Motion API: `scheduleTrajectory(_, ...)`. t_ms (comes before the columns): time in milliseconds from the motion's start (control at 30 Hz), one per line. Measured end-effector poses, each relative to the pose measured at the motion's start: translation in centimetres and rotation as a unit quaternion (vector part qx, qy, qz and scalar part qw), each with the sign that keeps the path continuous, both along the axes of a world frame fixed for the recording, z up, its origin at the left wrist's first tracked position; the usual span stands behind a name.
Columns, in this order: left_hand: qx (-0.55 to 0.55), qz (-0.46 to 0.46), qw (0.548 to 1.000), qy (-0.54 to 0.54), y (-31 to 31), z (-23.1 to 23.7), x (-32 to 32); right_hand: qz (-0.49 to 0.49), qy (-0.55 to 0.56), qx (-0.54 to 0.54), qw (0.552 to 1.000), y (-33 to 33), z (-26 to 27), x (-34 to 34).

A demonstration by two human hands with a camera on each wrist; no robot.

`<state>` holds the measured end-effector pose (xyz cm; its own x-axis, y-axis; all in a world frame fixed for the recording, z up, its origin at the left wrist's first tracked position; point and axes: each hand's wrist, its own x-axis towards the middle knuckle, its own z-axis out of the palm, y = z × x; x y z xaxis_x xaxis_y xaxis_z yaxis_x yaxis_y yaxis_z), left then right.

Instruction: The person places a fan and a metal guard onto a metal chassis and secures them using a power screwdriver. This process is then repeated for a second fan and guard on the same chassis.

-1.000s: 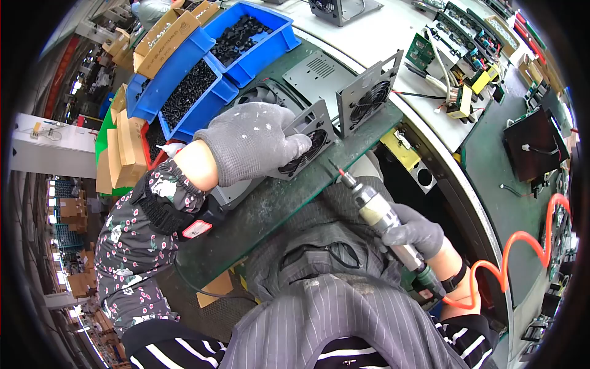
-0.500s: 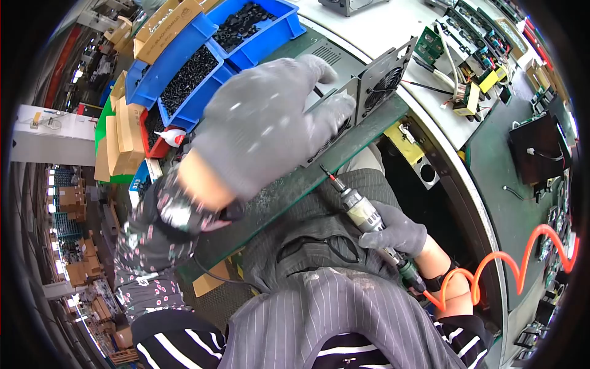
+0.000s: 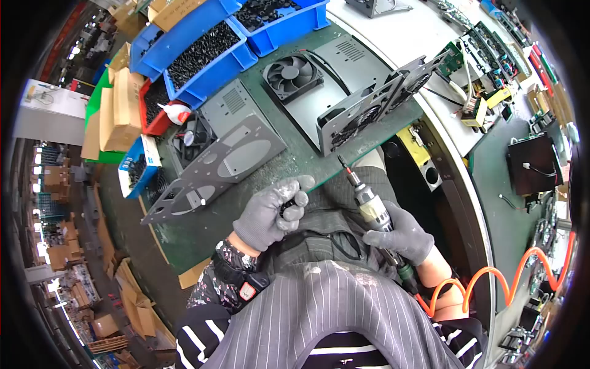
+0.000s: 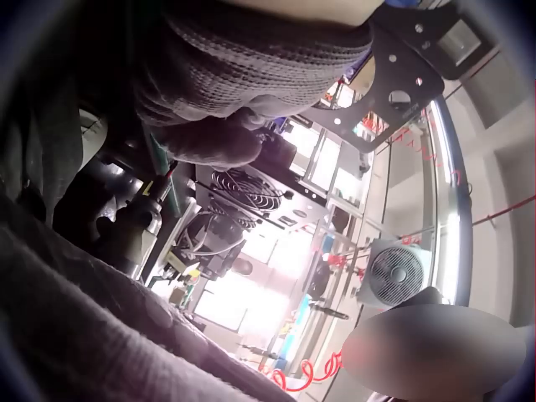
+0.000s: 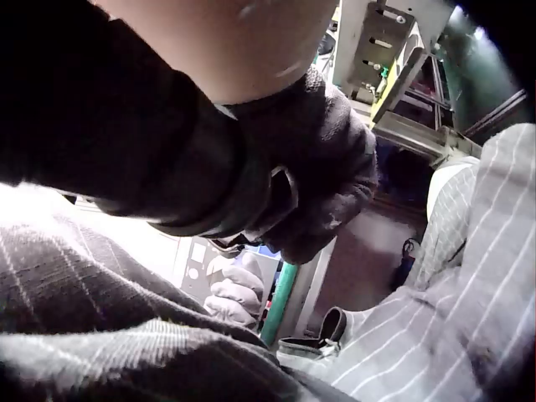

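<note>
My left hand point(image 3: 270, 212), in a grey glove, is drawn back in front of the bench edge with its fingers curled. Small black pieces point(image 3: 286, 208) show between those fingers; their kind I cannot tell. My gloved right hand point(image 3: 402, 234) grips an air screwdriver point(image 3: 373, 212) over the lap, its bit pointing up toward the bench edge. Beyond the bit, grey metal panels with fans point(image 3: 362, 117) stand upright on the green bench point(image 3: 270, 169). Left of them is a perforated grey metal chassis point(image 3: 233, 150). A black fan point(image 3: 292, 75) lies on a flat metal plate farther back.
Blue bins point(image 3: 206, 64) of small black parts stand at the back left, beside a red bin point(image 3: 153, 111) and a white bottle point(image 3: 176, 113). An orange coiled hose point(image 3: 491, 273) trails from the screwdriver to the right. Circuit boards and cables point(image 3: 476, 74) lie on the white table.
My left hand has left the upright fan panels and come back toward the body, its fingers now curled. The metal chassis and the flat fan show again. The right hand keeps the screwdriver.
</note>
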<state>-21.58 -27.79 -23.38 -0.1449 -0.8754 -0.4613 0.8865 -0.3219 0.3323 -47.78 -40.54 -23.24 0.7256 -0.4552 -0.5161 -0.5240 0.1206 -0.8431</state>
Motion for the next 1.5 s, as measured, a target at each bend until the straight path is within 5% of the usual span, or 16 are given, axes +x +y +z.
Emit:
scheduleTrajectory(167, 0.03, 0.077, 0.988, -0.128, 0.1, 0.1, -0.5, -0.048, -0.048, 0.092, 0.993, 1.1, 1.7, 0.6)
scheduleTrajectory(267, 0.023, 0.095, 0.986, -0.132, 0.3, 0.2, 0.1, -0.011, -0.074, 0.239, 0.968, 1.3, 2.9, 0.9)
scheduleTrajectory(433, 0.035, 0.11, 0.956, -0.27, 1.2, 1.0, 0.6, 0.044, -0.103, 0.258, 0.96, 2.5, 5.6, 3.5)
scheduleTrajectory(700, -0.001, 0.125, 0.965, -0.231, 2.2, 1.4, 0.7, 0.083, -0.087, 0.257, 0.959, 3.2, 5.8, 5.1)
scheduleTrajectory(1000, -0.052, 0.044, 0.925, -0.374, 3.0, 1.4, 1.2, 0.121, -0.1, 0.257, 0.954, 2.7, 4.6, 3.9)
scheduleTrajectory(1067, -0.154, 0.006, 0.882, -0.446, 4.3, -0.2, 1.5, 0.127, -0.097, 0.273, 0.949, 3.0, 4.8, 4.3)
scheduleTrajectory(1100, -0.116, -0.034, 0.838, -0.532, 5.0, 1.2, 1.5, 0.136, -0.102, 0.273, 0.947, 3.1, 4.6, 4.2)
scheduleTrajectory(1167, -0.142, -0.072, 0.704, -0.693, 7.7, 0.4, 2.8, 0.086, -0.112, 0.265, 0.954, 2.8, 3.9, 4.0)
scheduleTrajectory(1233, 0.071, -0.242, 0.541, -0.802, 10.2, 3.2, 4.2, 0.085, -0.126, 0.245, 0.958, 2.5, 3.3, 3.9)
scheduleTrajectory(1300, 0.237, -0.225, 0.472, -0.819, 11.4, 5.4, 5.3, 0.044, -0.116, 0.273, 0.954, 2.2, 3.2, 3.9)
scheduleTrajectory(1367, 0.325, -0.159, 0.425, -0.829, 12.3, 6.0, 6.9, 0.043, -0.084, 0.274, 0.957, 1.7, 3.1, 3.6)
scheduleTrajectory(1433, 0.348, -0.185, 0.483, -0.782, 11.3, 7.3, 8.3, 0.046, -0.07, 0.251, 0.964, 1.3, 1.8, 3.4)
scheduleTrajectory(1500, 0.269, -0.173, 0.421, -0.849, 11.9, 4.0, 9.7, 0.045, -0.065, 0.242, 0.967, 1.3, 1.2, 3.3)
